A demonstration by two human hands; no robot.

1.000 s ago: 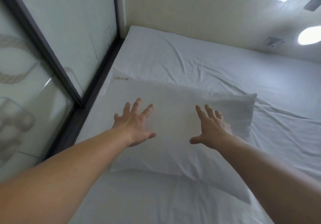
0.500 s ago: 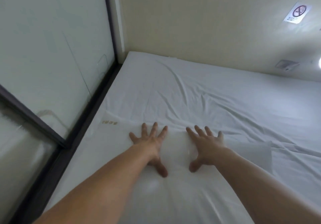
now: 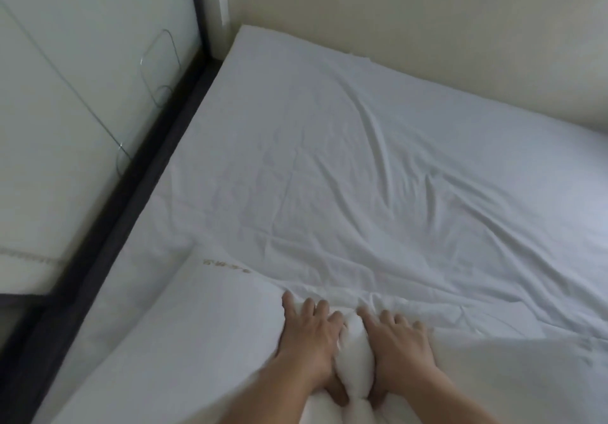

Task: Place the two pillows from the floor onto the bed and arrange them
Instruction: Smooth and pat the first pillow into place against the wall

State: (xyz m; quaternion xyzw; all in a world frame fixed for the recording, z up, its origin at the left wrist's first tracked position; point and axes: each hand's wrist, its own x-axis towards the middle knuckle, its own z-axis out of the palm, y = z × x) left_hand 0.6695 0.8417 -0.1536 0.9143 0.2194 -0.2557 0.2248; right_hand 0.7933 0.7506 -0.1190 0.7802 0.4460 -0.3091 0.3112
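A white pillow (image 3: 204, 335) with a small gold mark near its far left corner lies on the near part of the bed (image 3: 378, 160). My left hand (image 3: 307, 335) and my right hand (image 3: 399, 344) press flat on the pillow's far edge, side by side, fingers spread. A ridge of pillow fabric bulges up between the two hands. Only one pillow is clearly in view; a second one cannot be made out.
The bed's wrinkled white sheet stretches away to a cream wall (image 3: 427, 22) at the far side. A dark frame (image 3: 108, 242) and a pale glossy panel (image 3: 75, 94) run along the bed's left edge.
My hands have come closer together on the pillow and pushed fabric up between them. The view has tilted further down toward the bed.
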